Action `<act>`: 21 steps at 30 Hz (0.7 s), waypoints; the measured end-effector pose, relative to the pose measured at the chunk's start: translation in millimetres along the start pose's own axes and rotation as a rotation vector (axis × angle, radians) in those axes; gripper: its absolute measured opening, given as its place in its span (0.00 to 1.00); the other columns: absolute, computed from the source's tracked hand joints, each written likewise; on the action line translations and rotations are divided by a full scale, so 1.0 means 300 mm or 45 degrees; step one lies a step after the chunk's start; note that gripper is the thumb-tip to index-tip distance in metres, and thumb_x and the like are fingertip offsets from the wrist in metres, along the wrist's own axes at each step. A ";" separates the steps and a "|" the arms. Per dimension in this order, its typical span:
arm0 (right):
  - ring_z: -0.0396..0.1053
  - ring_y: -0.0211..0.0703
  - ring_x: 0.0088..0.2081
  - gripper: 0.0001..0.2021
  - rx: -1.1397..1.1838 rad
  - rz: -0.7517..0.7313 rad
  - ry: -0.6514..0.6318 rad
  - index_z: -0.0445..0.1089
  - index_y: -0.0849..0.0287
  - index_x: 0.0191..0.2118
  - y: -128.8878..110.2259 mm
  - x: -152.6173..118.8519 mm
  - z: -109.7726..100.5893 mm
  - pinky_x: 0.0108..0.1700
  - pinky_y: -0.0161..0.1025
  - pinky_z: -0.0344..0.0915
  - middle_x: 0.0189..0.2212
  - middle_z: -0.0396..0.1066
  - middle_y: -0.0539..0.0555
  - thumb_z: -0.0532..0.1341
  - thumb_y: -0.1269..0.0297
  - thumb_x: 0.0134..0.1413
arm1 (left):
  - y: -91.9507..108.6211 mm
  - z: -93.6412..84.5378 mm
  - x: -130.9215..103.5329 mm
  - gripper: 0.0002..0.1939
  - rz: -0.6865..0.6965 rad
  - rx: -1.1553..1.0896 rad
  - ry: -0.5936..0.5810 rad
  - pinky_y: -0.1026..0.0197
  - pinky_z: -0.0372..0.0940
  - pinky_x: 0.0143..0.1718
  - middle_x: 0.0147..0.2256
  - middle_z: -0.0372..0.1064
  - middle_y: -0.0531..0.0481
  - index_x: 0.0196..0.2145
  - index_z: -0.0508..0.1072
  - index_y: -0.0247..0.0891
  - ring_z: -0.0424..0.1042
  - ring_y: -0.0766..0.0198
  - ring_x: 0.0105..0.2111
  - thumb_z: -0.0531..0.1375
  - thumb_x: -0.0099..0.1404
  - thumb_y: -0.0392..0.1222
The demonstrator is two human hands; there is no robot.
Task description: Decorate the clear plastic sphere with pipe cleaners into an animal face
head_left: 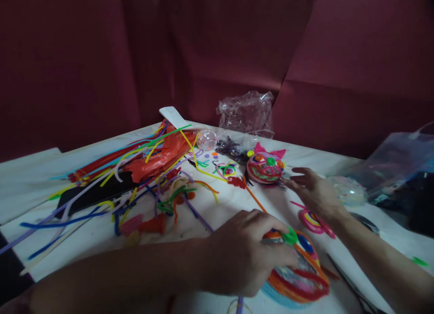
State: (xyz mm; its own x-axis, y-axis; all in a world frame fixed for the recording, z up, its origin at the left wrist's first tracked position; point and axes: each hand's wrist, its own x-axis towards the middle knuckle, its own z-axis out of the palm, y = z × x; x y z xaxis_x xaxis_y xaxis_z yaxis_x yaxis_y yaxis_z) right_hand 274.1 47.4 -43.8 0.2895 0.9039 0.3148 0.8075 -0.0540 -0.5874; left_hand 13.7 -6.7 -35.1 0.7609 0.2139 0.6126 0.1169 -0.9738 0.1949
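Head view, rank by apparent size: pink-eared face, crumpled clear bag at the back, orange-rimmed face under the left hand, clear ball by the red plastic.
1. Orange-rimmed face, partly covered by the left hand; nearness enlarges it
2. Crumpled clear bag
3. Pink-eared face
4. Clear ball

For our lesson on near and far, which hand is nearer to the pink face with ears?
Right. The right hand is just right of the pink face; the left hand is farther away, nearer the camera, holding the orange face.
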 end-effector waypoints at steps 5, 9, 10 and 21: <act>0.71 0.56 0.34 0.27 0.280 -0.012 -0.070 0.71 0.57 0.30 -0.070 -0.228 -0.158 0.29 0.42 0.72 0.32 0.73 0.57 0.62 0.36 0.37 | 0.007 -0.016 0.009 0.12 -0.008 -0.075 0.010 0.63 0.62 0.45 0.44 0.66 0.45 0.36 0.73 0.37 0.66 0.63 0.43 0.52 0.60 0.29; 0.72 0.53 0.34 0.21 0.380 -0.064 -0.181 0.74 0.55 0.33 -0.080 -0.422 -0.194 0.28 0.35 0.72 0.33 0.73 0.54 0.62 0.41 0.46 | 0.012 -0.027 0.013 0.12 -0.064 -0.162 -0.015 0.62 0.62 0.46 0.44 0.66 0.43 0.36 0.73 0.35 0.67 0.62 0.43 0.51 0.60 0.29; 0.72 0.50 0.32 0.18 0.368 -0.134 -0.208 0.74 0.55 0.32 -0.082 -0.458 -0.190 0.29 0.32 0.72 0.33 0.73 0.53 0.62 0.44 0.50 | 0.012 -0.027 0.012 0.12 -0.074 -0.172 -0.018 0.62 0.62 0.46 0.43 0.66 0.42 0.35 0.73 0.35 0.67 0.62 0.43 0.51 0.60 0.29; 0.69 0.45 0.22 0.17 0.306 -0.342 0.044 0.72 0.53 0.26 -0.184 -0.550 -0.144 0.23 0.31 0.67 0.22 0.70 0.51 0.60 0.46 0.55 | 0.024 -0.016 0.012 0.12 -0.091 -0.175 0.001 0.56 0.64 0.45 0.43 0.65 0.39 0.34 0.73 0.33 0.67 0.58 0.43 0.50 0.61 0.29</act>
State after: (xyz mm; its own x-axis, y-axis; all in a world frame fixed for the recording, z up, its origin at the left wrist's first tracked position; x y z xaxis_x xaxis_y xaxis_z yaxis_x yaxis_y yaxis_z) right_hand 204.1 -117.1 -31.2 0.1045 0.8571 0.5044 0.7142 0.2883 -0.6378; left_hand 14.3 -12.7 -28.0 0.7532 0.2823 0.5941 0.0821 -0.9365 0.3410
